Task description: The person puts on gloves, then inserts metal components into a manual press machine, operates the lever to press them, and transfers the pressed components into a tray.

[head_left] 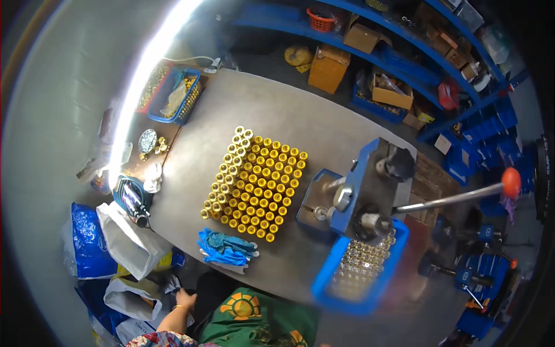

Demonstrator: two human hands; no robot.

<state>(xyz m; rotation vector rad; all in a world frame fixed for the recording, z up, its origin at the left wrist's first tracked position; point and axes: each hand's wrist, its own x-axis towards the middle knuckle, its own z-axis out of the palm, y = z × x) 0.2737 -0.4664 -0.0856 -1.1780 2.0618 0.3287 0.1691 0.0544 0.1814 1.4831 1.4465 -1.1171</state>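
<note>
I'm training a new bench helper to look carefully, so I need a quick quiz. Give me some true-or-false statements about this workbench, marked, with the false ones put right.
1. The gold metal parts stand in close rows on the table. True.
2. The blue gloves lie inside the blue tray. False: they lie on the table, near the gold parts.
3. The blue tray holds small shiny parts. True.
4. The ball on the lever is green. False: it is red-orange.
5. The left hand rests on the gold parts. False: it is off the table, near the bags.
</note>
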